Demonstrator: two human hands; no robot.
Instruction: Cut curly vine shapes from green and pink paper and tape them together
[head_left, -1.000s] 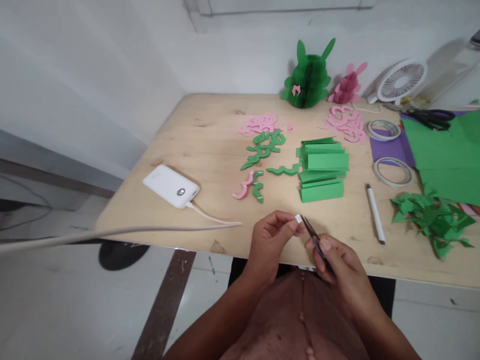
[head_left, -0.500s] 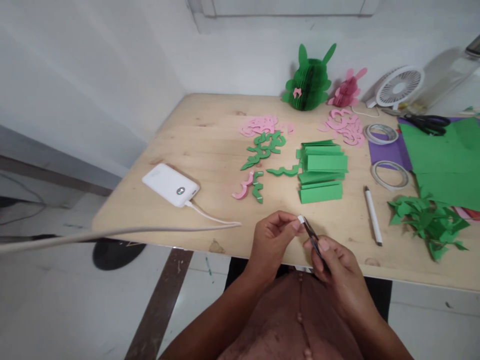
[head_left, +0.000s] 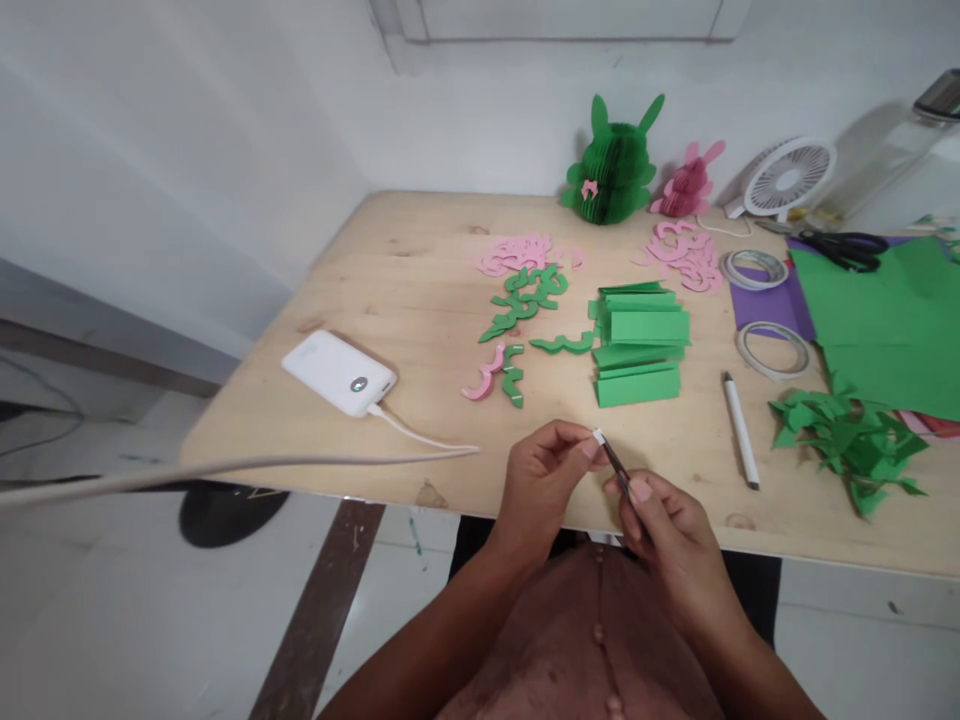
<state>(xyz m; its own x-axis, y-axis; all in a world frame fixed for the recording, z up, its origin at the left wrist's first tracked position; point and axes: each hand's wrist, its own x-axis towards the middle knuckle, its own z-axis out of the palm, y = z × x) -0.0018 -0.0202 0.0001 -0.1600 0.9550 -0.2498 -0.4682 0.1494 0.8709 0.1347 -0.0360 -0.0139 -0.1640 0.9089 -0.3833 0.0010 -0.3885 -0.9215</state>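
Note:
Between its thumb and index finger, my left hand [head_left: 546, 478] pinches a small white piece of tape [head_left: 598, 436]. My right hand [head_left: 667, 520] is closed around slim dark tweezers [head_left: 618, 470], whose tips meet the white piece. Both hands are close together over the table's front edge. Beyond them lie a wavy pink paper strip [head_left: 484, 376] and a wavy green paper strip [head_left: 513, 378] with small white bits on it. Folded green paper [head_left: 649, 328] lies further back, beside another green wavy piece [head_left: 562, 344].
A white power bank [head_left: 339, 372] with a cable [head_left: 300, 462] is at left. To the right are a marker [head_left: 741, 430], green scraps [head_left: 847, 440], tape rolls [head_left: 774, 350] and black scissors [head_left: 841, 250]. Paper rabbits, green [head_left: 613, 175] and pink [head_left: 685, 186], stand behind near a fan [head_left: 789, 178].
The tweezers' tips have come together at the white piece and the tool has turned slightly. My left hand has barely moved. The whole view has shifted a little.

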